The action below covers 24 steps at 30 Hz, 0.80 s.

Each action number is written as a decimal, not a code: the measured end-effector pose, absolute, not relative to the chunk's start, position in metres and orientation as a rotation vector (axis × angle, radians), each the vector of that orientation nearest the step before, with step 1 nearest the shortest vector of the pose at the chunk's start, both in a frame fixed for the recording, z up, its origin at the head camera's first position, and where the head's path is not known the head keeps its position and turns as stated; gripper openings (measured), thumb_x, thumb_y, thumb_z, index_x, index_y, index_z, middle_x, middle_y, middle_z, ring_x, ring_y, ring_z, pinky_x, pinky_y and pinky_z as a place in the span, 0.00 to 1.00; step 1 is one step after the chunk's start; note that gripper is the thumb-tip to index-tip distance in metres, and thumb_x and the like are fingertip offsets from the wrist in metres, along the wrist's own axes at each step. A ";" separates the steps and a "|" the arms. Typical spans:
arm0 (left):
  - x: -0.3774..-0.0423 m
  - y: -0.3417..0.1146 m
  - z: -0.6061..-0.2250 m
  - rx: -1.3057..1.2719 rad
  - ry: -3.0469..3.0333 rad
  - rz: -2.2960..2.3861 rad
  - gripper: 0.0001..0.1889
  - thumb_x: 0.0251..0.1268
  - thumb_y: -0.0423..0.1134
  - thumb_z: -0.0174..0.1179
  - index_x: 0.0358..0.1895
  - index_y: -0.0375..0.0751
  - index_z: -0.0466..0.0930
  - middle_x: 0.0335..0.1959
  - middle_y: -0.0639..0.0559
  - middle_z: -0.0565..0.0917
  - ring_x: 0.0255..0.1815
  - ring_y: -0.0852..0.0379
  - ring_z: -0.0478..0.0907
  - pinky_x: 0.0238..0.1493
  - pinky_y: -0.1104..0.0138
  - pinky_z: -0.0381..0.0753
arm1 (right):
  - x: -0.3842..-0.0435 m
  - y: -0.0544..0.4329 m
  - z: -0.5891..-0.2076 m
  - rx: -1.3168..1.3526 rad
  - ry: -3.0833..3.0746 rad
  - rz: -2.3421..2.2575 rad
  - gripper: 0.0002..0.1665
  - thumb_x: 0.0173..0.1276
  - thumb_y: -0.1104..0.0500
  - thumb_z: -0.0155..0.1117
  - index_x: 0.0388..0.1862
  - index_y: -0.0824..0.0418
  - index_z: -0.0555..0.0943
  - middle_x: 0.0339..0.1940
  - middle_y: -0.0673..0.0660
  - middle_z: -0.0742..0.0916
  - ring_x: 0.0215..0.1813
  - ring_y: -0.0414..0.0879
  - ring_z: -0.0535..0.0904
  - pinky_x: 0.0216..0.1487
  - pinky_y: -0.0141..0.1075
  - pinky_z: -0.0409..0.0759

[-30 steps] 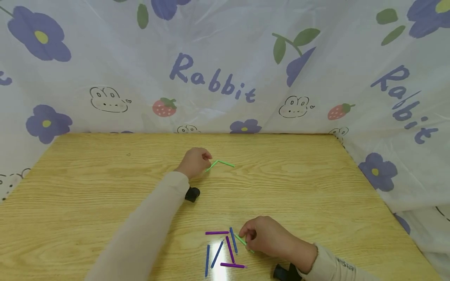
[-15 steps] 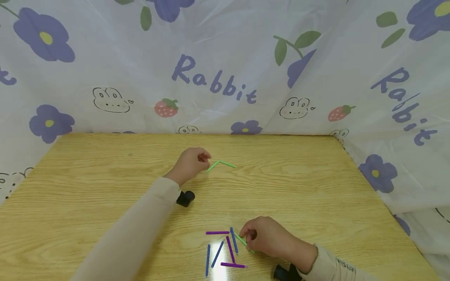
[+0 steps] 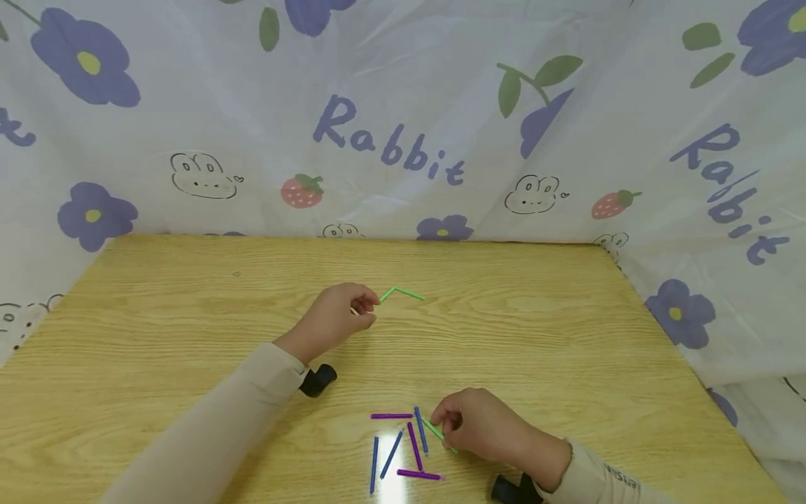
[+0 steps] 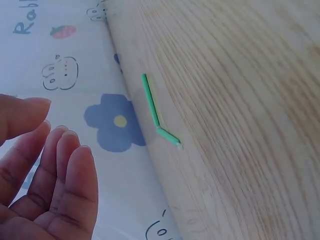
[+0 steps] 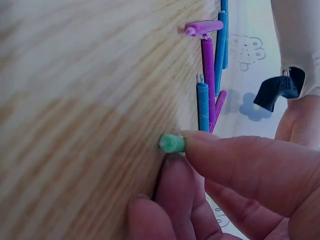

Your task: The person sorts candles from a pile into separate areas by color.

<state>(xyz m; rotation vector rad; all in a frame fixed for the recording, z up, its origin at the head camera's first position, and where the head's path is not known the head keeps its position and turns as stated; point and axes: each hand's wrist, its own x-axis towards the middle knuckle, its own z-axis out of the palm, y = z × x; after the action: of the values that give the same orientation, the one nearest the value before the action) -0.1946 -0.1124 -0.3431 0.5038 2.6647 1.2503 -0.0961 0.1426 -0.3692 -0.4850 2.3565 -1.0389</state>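
Two thin green candles [image 3: 409,293] lie end to end in a bent line on the table's far half. My left hand [image 3: 334,318] hovers just left of them, fingers loosely bent. In the left wrist view its fingertips are apart from the thumb with nothing between, and the green pair [image 4: 151,100] lies clear of the hand. Near the front, my right hand [image 3: 481,423] pinches another green candle [image 5: 172,143] between thumb and index finger, low at the tabletop. Beside it lie several blue candles [image 3: 392,455] and purple candles [image 3: 414,446]; part of the pinched candle is hidden by the fingers.
The wooden table [image 3: 535,336] is backed by a white printed cloth [image 3: 390,63], which also hangs at both sides. Black camera mounts sit on the left wrist [image 3: 319,380] and right wrist [image 3: 516,488].
My left hand has drawn back a little toward me and left, away from the two green candles, which stay in place. The right hand keeps its pinch without visibly moving.
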 end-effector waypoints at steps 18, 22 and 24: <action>-0.148 -0.112 -0.348 0.634 2.607 1.269 0.08 0.62 0.29 0.60 0.44 0.33 0.81 0.35 0.53 0.79 0.37 0.59 0.76 0.43 0.63 0.78 | -0.097 0.142 -0.369 -0.496 2.369 -1.023 0.11 0.55 0.72 0.66 0.36 0.63 0.84 0.22 0.46 0.80 0.23 0.38 0.69 0.25 0.28 0.67; -0.139 -0.111 -0.349 0.664 2.581 1.264 0.08 0.62 0.29 0.60 0.43 0.33 0.82 0.34 0.54 0.79 0.37 0.59 0.76 0.42 0.66 0.79 | -0.097 0.143 -0.369 -0.499 2.370 -1.022 0.10 0.55 0.73 0.67 0.36 0.63 0.84 0.22 0.47 0.80 0.23 0.38 0.69 0.25 0.28 0.67; -0.135 -0.110 -0.349 0.683 2.567 1.272 0.07 0.62 0.29 0.60 0.42 0.33 0.81 0.34 0.54 0.79 0.36 0.60 0.75 0.41 0.67 0.79 | -0.097 0.143 -0.369 -0.499 2.374 -1.018 0.10 0.55 0.73 0.67 0.36 0.63 0.84 0.22 0.47 0.80 0.23 0.38 0.69 0.25 0.29 0.67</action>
<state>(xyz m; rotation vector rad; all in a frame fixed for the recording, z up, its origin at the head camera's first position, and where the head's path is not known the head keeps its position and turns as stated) -0.1354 -0.1103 -0.3491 0.6833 2.5665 1.2716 -0.0966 0.1426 -0.3690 -0.4995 2.3736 -1.0181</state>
